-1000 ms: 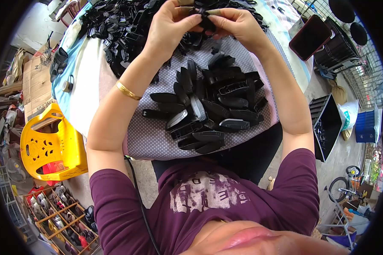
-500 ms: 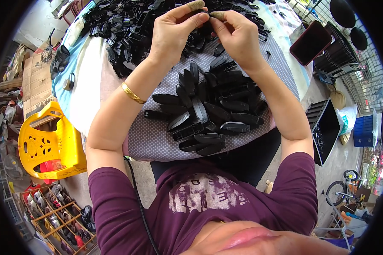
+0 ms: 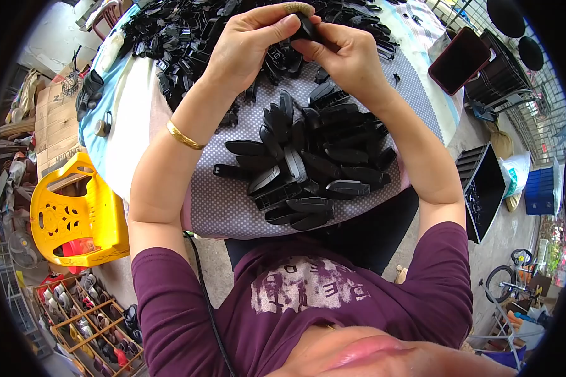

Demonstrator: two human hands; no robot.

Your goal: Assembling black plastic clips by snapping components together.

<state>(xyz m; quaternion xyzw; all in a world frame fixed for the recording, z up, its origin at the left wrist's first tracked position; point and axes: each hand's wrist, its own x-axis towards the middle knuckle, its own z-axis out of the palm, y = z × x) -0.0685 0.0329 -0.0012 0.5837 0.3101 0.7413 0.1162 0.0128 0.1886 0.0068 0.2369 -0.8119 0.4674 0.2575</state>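
Note:
Above the far part of the table, my left hand (image 3: 250, 45) and my right hand (image 3: 351, 55) meet on a small black plastic part (image 3: 304, 29). Thumb and fingers of each hand pinch it, and they cover much of it. A tan finger cover (image 3: 299, 8) wraps my left index fingertip. Below my hands lies a loose pile of long, rounded black plastic pieces (image 3: 308, 160), touched by neither hand. Beyond and to the left spreads a bigger heap of smaller black plastic parts (image 3: 182, 47).
A dotted cloth (image 3: 226, 207) covers the table. At the right edge is a dark phone (image 3: 460, 61); below it stands a black crate (image 3: 484, 195). A yellow plastic chair (image 3: 75, 213) stands on the left, near a wooden shoe rack (image 3: 91, 320). A black cable (image 3: 201, 283) hangs by my left side.
Both hands have shifted slightly and turned, so the black part between them now shows more. My left forearm has moved a little to the left. The near pile looks the same.

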